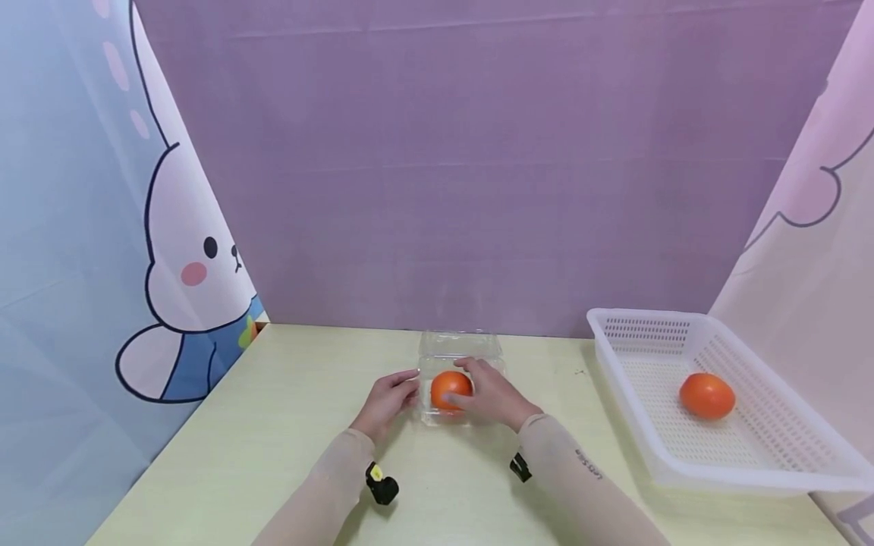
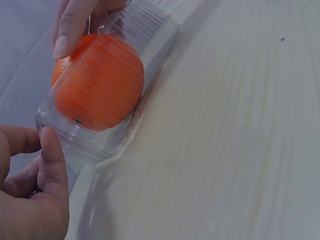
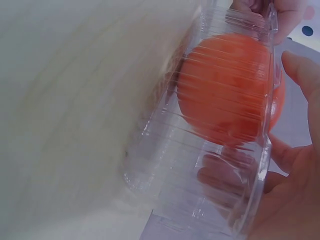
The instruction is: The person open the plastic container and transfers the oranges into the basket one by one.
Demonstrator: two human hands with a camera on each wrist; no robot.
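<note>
A clear plastic clamshell box point(image 1: 437, 416) stands with its lid point(image 1: 460, 345) raised at the back. Inside sits a round orange-red fruit point(image 1: 447, 387), showing a small green stem spot in the left wrist view. My left hand point(image 1: 388, 402) pinches the box's left rim between thumb and finger. Over the box's right side, my right hand point(image 1: 493, 390) is spread loosely around the fruit. In the right wrist view, its thumb point(image 3: 300, 70) stands slightly apart from the fruit, and its other fingers point(image 3: 222, 172) show through the clear wall.
A white perforated plastic basket point(image 1: 638, 425) stands at the right, holding another orange-red fruit point(image 1: 707, 396). Behind the pale wooden table point(image 1: 273, 402) hangs a purple cloth point(image 1: 437, 167). A cartoon-printed cloth point(image 1: 191, 288) borders the left side.
</note>
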